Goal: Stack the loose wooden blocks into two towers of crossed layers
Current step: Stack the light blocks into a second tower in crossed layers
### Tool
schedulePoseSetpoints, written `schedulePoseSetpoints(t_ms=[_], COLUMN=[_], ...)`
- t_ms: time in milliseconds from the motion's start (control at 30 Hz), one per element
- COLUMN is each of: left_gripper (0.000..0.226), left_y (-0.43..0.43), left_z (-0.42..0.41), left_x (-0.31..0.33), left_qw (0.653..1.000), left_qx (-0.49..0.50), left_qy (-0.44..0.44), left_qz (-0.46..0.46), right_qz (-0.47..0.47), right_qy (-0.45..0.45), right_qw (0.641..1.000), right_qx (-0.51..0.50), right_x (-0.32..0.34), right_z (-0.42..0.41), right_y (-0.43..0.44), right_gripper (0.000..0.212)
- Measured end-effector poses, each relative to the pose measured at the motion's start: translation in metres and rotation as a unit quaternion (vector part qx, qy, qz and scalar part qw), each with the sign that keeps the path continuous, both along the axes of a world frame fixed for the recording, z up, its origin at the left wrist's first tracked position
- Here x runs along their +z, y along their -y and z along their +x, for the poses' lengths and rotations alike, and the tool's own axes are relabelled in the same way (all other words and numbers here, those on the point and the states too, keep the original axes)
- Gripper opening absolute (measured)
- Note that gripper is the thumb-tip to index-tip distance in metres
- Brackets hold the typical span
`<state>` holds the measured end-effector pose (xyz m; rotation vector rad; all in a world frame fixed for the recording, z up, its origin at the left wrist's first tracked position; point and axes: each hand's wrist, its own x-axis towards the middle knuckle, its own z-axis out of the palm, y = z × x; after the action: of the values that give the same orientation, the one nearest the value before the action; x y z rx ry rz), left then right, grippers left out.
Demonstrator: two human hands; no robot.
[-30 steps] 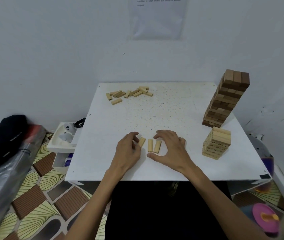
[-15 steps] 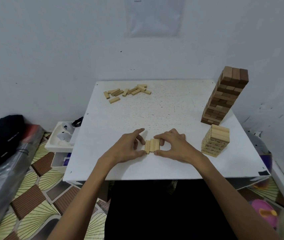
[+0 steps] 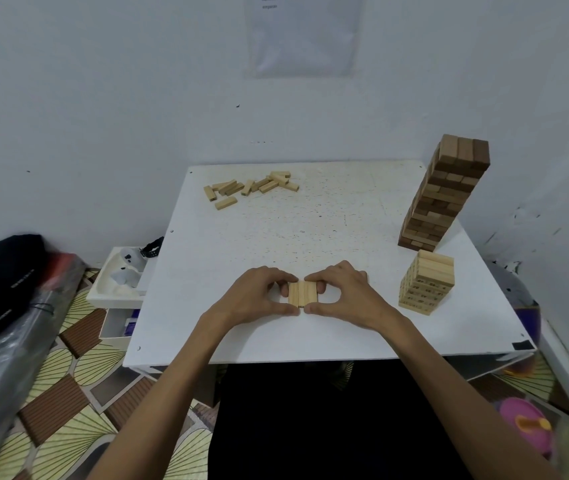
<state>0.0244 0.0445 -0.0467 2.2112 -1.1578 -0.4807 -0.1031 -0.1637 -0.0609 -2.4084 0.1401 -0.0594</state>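
Three pale wooden blocks (image 3: pixel 302 294) lie side by side as one flat row near the front of the white table (image 3: pixel 310 230). My left hand (image 3: pixel 258 296) pinches the row from the left, thumb at its near end and fingers at its far end. My right hand (image 3: pixel 345 296) pinches it the same way from the right. A heap of several loose pale blocks (image 3: pixel 251 188) lies at the table's far left. A short tower of pale blocks (image 3: pixel 426 282) stands at the right, and a tall leaning tower of darker blocks (image 3: pixel 444 195) rises behind it.
The table stands against a white wall with a paper sheet (image 3: pixel 302 32) on it. A white tray (image 3: pixel 116 289) sits by the table's left edge. A black bag on plastic (image 3: pixel 2 282) lies at far left. A pink object (image 3: pixel 525 427) is on the floor at lower right.
The three blocks, first spread apart, have been pushed together into one tight row. Both hands have closed in around it, and their thumbs now meet at its near end.
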Motion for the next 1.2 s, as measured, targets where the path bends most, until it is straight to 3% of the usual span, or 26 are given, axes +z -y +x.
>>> schedulePoseSetpoints(t_ms=[300, 467, 733, 1200], left_gripper=[0.048, 0.071, 0.061, 0.048], left_y=[0.001, -0.002, -0.005, -0.006], left_z=[-0.005, -0.004, -0.002, -0.006], left_x=[-0.007, -0.007, -0.016, 0.012], left_qw=[0.999, 0.999, 0.997, 0.996], left_qx=[0.019, 0.006, 0.022, 0.019], left_qy=[0.027, 0.046, 0.066, 0.04], left_qz=[-0.028, -0.013, -0.043, -0.08], right_qz=[-0.01, 0.013, 0.013, 0.001], right_qy=[0.0, -0.024, -0.003, 0.044], right_qw=[1.0, 1.0, 1.0, 0.999], right_qx=[0.008, 0.016, 0.015, 0.029], right_x=[-0.001, 0.002, -0.001, 0.025], right_z=[0.0, -0.002, -0.001, -0.007], right_y=[-0.001, 0.001, 0.003, -0.004], right_gripper=[0.055, 0.076, 0.055, 0.053])
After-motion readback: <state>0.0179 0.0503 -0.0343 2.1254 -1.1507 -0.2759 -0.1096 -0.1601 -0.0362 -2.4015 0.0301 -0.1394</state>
